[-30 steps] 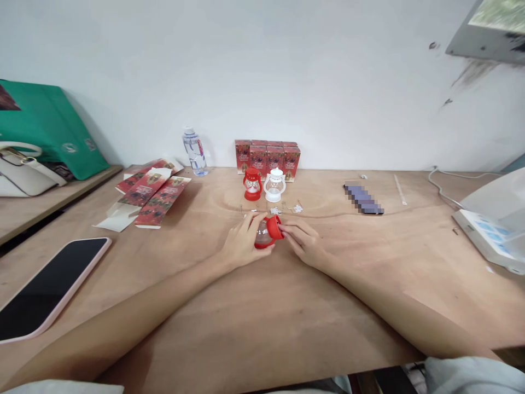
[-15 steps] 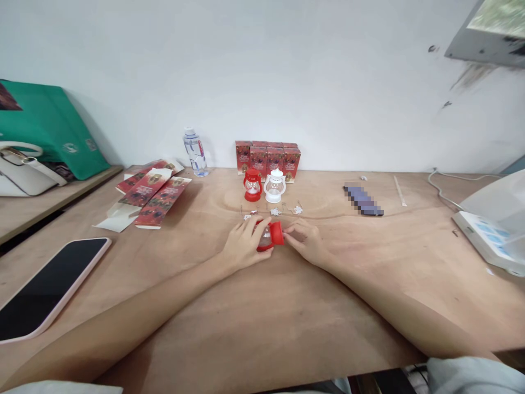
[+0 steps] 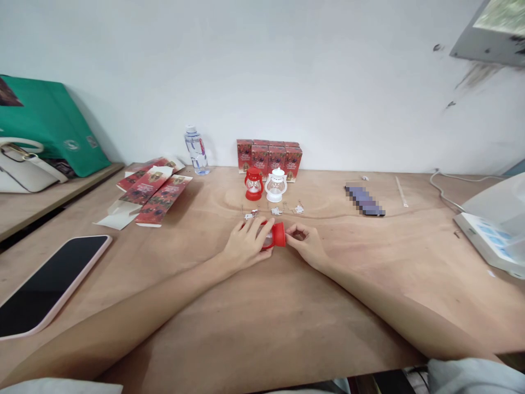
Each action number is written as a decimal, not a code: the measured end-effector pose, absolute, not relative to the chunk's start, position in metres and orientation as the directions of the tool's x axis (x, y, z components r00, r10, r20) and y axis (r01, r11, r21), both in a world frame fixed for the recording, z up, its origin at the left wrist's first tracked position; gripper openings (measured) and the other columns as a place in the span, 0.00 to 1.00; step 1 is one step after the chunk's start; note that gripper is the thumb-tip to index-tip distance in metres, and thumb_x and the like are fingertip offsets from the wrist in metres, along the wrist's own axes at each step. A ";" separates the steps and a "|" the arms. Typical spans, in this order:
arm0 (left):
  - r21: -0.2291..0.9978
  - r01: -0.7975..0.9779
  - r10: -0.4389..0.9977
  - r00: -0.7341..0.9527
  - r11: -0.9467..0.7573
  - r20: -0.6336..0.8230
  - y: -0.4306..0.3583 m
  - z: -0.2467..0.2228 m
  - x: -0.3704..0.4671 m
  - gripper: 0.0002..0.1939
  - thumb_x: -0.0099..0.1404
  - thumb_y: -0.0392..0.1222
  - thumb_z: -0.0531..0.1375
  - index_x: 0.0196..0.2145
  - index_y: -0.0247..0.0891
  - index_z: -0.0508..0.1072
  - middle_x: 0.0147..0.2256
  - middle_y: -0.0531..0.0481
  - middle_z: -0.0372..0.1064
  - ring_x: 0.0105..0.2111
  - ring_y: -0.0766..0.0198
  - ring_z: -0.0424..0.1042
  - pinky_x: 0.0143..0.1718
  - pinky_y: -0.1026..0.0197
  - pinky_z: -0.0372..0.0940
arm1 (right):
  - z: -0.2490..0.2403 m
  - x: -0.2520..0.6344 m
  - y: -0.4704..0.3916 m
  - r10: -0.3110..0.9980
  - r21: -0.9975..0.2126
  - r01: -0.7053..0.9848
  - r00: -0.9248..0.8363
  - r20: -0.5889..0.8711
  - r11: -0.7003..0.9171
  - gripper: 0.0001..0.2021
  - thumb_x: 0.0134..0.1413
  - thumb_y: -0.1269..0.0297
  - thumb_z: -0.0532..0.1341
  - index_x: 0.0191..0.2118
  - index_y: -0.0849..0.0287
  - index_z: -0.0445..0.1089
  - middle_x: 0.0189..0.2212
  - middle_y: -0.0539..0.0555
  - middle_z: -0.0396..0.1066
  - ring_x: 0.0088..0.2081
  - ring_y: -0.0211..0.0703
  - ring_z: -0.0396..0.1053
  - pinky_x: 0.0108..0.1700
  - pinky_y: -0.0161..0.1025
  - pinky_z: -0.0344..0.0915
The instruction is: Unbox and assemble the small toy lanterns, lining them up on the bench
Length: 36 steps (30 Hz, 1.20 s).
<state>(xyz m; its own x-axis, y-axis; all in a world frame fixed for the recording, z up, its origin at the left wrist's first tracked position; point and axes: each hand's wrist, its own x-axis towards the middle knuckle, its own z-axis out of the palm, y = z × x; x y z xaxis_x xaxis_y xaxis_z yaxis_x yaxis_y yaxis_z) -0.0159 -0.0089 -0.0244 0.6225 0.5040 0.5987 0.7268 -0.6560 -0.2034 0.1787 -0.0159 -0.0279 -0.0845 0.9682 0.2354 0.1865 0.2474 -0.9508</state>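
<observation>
I see the left hand [image 3: 246,241] wrapped around a red lantern [image 3: 279,234], holding it on its side, about midway between the left and right edges of the tabletop [image 3: 254,312] and nearer the far edge. The right hand [image 3: 307,245] is drawn into a narrow pinch at the lantern's base end; I can't tell whether its fingertips touch the rim or hide something small.

Over the last second the lantern has turned: its base shows me its side, where its open underside was partly in view, and the right fingers have come away from that opening to just beside it. I judge the handling is centred on the underside, which I can't see into from here.

Behind the hands, small metal-and-white pieces [image 3: 299,209] lie in a row, and a second red lantern [image 3: 254,194] and a white lantern [image 3: 276,186] stand upright before boxes [image 3: 259,157] grouped at the far edge.

As for writing, the boxes and the flattened cartons [image 3: 166,200] near the far left corner carry pale lettering too small for me to read. The bottle [image 3: 197,150] at the far edge has a pinkish label, also illegible. Off the tabletop's left edge, the green bag [image 3: 57,126] bears a round white emblem I can't identify.
</observation>
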 end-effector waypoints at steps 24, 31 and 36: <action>-0.262 0.719 0.424 0.620 -0.644 0.660 -0.008 -0.023 -0.019 0.24 0.56 0.45 0.60 0.49 0.33 0.67 0.42 0.42 0.71 0.39 0.55 0.70 0.35 0.56 0.57 | -0.029 0.173 -0.020 0.956 -0.937 0.244 -0.217 0.198 0.249 0.05 0.48 0.63 0.58 0.28 0.59 0.66 0.25 0.48 0.66 0.28 0.36 0.62 0.33 0.36 0.59; -0.190 0.738 0.510 0.605 -0.648 0.611 -0.008 -0.023 -0.019 0.24 0.56 0.46 0.59 0.49 0.35 0.66 0.43 0.42 0.70 0.41 0.55 0.70 0.37 0.56 0.59 | -0.036 0.175 -0.017 0.920 -0.903 0.242 -0.265 0.289 0.354 0.05 0.51 0.63 0.57 0.31 0.58 0.65 0.28 0.50 0.67 0.29 0.38 0.64 0.34 0.37 0.61; -0.180 0.739 0.515 0.601 -0.649 0.611 -0.008 -0.023 -0.018 0.23 0.57 0.46 0.59 0.50 0.35 0.66 0.42 0.42 0.70 0.41 0.54 0.70 0.38 0.56 0.59 | -0.034 0.176 -0.018 0.904 -0.875 0.269 -0.269 0.333 0.403 0.04 0.53 0.64 0.55 0.31 0.57 0.64 0.29 0.50 0.66 0.30 0.38 0.64 0.34 0.37 0.62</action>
<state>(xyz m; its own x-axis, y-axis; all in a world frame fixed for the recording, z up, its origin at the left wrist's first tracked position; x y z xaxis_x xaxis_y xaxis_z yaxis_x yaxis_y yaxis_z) -0.0184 -0.0082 -0.0228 0.6008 0.5149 0.6115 0.7393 -0.6488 -0.1802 0.1761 -0.0175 -0.0343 -0.2694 0.9035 0.3333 0.2689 0.4028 -0.8749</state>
